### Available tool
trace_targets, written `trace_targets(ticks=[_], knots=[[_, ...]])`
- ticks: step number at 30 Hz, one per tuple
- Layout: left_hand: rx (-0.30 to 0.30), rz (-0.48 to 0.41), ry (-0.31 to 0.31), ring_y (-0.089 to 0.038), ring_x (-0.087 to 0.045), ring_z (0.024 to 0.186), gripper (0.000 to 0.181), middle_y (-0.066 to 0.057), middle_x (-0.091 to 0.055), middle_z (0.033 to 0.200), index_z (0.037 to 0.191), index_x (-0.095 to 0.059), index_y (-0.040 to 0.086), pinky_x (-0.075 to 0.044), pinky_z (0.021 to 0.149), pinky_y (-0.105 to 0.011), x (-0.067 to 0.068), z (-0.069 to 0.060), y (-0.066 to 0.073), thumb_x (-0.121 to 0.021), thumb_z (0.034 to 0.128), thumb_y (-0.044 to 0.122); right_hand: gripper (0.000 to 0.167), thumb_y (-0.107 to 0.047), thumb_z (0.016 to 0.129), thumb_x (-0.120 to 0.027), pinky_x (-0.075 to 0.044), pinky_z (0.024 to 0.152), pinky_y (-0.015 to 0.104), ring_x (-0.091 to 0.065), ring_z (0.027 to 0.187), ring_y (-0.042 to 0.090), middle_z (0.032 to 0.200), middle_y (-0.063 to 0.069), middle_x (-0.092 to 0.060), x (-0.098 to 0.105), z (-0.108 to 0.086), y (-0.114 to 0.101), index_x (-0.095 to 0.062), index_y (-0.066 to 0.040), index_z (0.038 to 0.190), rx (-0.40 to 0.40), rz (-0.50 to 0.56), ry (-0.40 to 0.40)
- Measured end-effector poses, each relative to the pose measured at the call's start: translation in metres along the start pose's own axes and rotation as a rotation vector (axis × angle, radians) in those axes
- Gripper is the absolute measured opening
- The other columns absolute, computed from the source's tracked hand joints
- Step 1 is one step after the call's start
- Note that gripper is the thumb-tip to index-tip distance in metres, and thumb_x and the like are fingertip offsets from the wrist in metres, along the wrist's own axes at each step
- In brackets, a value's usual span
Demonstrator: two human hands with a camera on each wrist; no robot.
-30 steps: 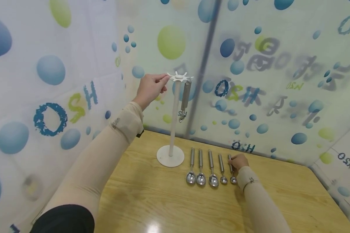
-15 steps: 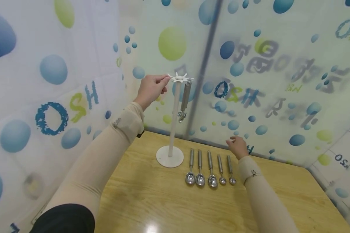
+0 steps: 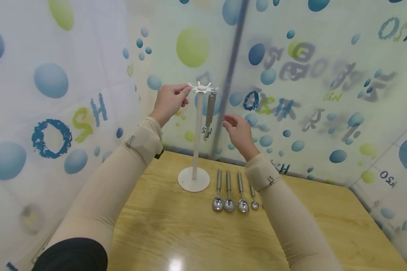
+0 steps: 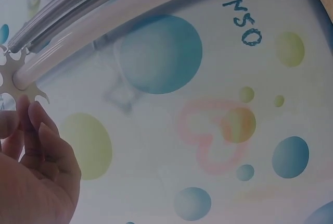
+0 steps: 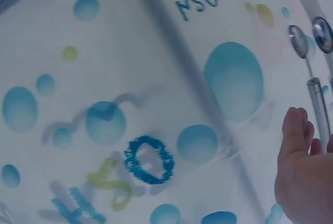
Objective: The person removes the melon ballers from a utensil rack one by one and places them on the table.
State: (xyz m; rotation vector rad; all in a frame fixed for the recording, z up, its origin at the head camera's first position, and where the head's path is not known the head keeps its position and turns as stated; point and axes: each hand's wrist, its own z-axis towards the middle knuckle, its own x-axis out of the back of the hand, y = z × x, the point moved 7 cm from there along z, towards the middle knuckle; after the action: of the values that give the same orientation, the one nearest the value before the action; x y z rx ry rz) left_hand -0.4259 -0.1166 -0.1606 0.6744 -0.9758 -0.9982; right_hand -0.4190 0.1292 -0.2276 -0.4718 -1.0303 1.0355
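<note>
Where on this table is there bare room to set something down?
The table is bare on your side of the white stand base and spoons, between left sleeve and right sleeve, and right of the right sleeve. It's crowded where the spoons lie, between base and right sleeve.

Big blue-and-green lettering [image 3: 82,125] on white bubble-print left sheet [image 3: 95,49]: O, S- or 2-like character, H. Same trio [image 3: 266,105] on pale bubble-print back sheet [image 3: 329,26]. Grey show-through characters [image 3: 293,70] there: mostly illegible.
</note>
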Motion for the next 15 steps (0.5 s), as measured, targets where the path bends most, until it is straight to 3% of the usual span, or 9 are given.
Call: trace_targets(ticks=[10, 15], knots=[[0.016, 0.002, -0.032, -0.016, -0.063, 0.082, 0.039, -0.007, -0.070, 0.092, 0.137, -0.067, 0.022, -0.044, 0.063, -0.024, 0.000, 0.009, -0.002, -0.059, 0.1033, 0.041, 0.030, -0.007, 0.103, -0.060, -0.058, 0.083, 0.030, -0.067, 0.110, 0.025, 0.125, 0.015, -0.067, -0.026, 0.005, -0.032, -0.062, 0.000, 0.132, 0.053, 0.080, 0.010], [0.037, -0.063, -0.057, -0.013, -0.056, 0.077, 0.038, -0.001, -0.065, 0.090, 0.134, -0.069, 0.017, -0.042, 0.063, -0.023, 0.000, 0.018, -0.001, -0.059, 0.1036, 0.038, 0.029, -0.006, 0.103, -0.060, -0.059, 0.080, 0.035, -0.067, 0.106, 0.025, 0.123, 0.015, -0.068, -0.029, 0.005, -0.036, -0.062, 0.000, 0.131, 0.060, 0.101, 0.026]])
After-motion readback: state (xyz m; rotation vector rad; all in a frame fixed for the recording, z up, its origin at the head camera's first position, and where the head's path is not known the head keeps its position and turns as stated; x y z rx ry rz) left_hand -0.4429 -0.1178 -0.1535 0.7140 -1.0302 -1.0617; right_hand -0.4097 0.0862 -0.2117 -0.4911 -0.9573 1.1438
